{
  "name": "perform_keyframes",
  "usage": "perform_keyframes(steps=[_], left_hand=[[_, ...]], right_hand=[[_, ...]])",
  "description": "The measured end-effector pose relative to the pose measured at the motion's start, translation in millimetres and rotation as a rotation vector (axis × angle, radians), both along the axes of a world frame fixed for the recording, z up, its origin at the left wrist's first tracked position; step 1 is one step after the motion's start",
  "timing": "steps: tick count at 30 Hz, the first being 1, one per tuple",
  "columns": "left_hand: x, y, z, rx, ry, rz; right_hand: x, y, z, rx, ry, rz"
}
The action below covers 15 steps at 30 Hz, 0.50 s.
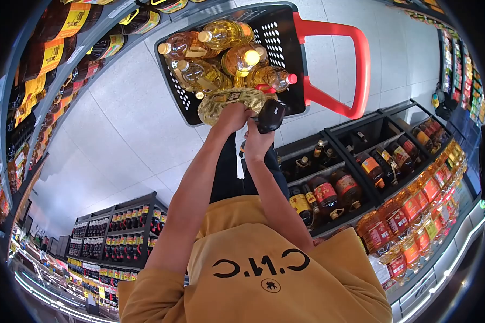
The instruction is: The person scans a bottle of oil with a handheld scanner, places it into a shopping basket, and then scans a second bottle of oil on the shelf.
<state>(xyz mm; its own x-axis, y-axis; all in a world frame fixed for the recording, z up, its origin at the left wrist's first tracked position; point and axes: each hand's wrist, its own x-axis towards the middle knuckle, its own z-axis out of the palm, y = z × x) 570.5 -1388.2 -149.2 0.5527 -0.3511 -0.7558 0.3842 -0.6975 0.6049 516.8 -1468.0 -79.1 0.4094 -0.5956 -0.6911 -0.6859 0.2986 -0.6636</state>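
My left hand (235,117) is closed at the near side of a clear plastic bottle of yellow cooking oil (221,105), with its fingertips partly hidden. That bottle lies across the near rim of a black shopping basket (298,81). Close beside it, my right hand (259,142) is wrapped round a black handheld device (271,116) that looks like a barcode scanner. A narrow white strip (240,167) hangs below my hands. Several oil bottles (227,35) are piled in the basket, one with a red cap (291,78).
The basket's red handle (362,70) sticks out to the right over the grey tiled floor (124,118). Shelves of dark bottles (51,56) curve along the left. A low bottle display (372,169) stands at my right, and more racks (126,220) stand at lower left.
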Motion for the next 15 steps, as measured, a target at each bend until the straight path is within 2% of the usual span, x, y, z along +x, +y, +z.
perform_keyframes(steps=[6, 15], left_hand=[[-6, -15, -13, 0.042, -0.072, -0.016], [-5, -31, -17, 0.124, 0.046, -0.003]], right_hand=[[-12, -15, -24, -0.137, -0.071, 0.178], [-25, -36, -33, -0.165, -0.037, 0.147]])
